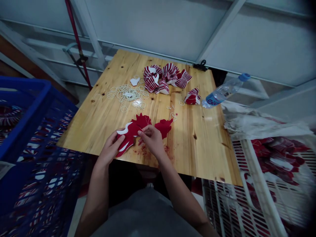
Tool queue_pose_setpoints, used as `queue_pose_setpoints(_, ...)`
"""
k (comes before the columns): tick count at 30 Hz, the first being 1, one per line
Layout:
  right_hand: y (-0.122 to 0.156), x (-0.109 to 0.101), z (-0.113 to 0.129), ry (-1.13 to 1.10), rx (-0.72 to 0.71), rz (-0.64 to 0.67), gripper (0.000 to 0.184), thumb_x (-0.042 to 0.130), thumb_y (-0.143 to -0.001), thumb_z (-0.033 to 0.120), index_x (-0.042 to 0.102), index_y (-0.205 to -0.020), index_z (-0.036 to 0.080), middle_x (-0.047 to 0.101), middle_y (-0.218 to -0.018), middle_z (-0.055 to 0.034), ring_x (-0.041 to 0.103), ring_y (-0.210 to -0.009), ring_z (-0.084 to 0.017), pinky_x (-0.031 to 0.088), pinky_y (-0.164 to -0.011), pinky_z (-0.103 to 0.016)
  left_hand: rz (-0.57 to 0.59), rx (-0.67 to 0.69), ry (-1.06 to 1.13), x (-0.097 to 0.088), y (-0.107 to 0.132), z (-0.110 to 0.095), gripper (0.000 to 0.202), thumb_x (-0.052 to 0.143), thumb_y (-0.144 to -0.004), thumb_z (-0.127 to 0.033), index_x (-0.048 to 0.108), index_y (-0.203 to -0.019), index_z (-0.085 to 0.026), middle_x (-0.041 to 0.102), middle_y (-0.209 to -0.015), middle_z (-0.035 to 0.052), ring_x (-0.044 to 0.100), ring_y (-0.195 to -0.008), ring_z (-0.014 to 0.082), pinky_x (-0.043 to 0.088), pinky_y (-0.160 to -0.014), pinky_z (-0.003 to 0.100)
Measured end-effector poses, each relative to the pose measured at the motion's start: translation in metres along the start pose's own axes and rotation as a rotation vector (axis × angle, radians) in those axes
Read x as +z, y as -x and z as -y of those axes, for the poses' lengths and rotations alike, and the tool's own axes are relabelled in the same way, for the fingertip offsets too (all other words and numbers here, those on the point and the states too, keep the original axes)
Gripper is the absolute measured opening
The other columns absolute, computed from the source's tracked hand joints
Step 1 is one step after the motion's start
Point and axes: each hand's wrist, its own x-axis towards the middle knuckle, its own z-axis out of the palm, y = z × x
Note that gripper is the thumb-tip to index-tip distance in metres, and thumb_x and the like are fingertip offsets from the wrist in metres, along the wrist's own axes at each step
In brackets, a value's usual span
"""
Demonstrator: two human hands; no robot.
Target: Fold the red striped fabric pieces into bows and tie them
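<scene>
My left hand (111, 148) holds a jagged red and white fabric piece (132, 129) from below and the side, near the table's front edge. My right hand (151, 140) pinches the same cloth near its middle, and its fingers partly hide that spot. A red part of the cloth (164, 127) extends to the right of my right hand. Red fabric scraps (143, 150) lie on the wooden table (197, 141) beneath my hands. Farther back lie a loose pile of pale rubber bands (125, 93) and a heap of red-and-white striped fabric pieces (160, 79).
A smaller striped bundle (192, 97) and a plastic water bottle (223, 90) sit at the table's far right. A blue crate (32, 131) with striped pieces stands left. A white crate (256, 184) holding red fabric and a crumpled plastic bag (259, 125) are right.
</scene>
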Motion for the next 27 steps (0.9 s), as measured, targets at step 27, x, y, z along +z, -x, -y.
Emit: queue_pose_setpoints(27, -0.016, -0.013, 0.009, 0.975, -0.247, -0.180, 0.020, 0.073, -0.078, 0.036, 0.062, -0.072, 0.021, 0.067, -0.071, -0.0014, 0.062, -0.064, -0.017, 0.038, -0.057, -0.026, -0.103, -0.086, 0.016, -0.003, 0.006, -0.017, 0.054, 0.085, -0.057, -0.034, 0.063, -0.104, -0.020, 0.072, -0.085, 0.0000, 0.068, -0.067, 0.0140, 0.055, -0.062, 0.024)
